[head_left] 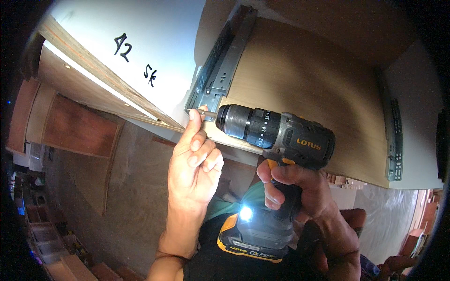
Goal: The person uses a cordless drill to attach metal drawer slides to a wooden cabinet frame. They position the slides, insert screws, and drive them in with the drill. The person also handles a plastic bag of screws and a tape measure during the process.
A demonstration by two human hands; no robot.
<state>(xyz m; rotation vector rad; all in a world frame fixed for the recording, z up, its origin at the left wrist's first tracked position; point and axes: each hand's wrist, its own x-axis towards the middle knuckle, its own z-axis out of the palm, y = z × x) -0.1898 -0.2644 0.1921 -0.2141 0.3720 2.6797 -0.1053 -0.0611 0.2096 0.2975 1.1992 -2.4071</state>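
Note:
My right hand [304,187] grips a black and yellow cordless drill [276,131], with a finger at its trigger. The drill lies level, its chuck pointing left, and a lamp on its battery base shines. A short driver bit [211,114] sticks out of the chuck. At the bit's tip, the thumb and index finger of my left hand [194,159] are pinched together; whatever is between them is too small to make out. The other fingers are curled. Just beyond the fingertips is the front end of a metal drawer slide [211,89], set along the cabinet's left inner wall.
A second drawer slide [396,140] runs along the right inner wall. Between them lies the wooden cabinet panel [300,70]. The white left side panel [154,42] carries black handwriting. Brown boards [79,126] lie below on the left, above a grey floor [136,187].

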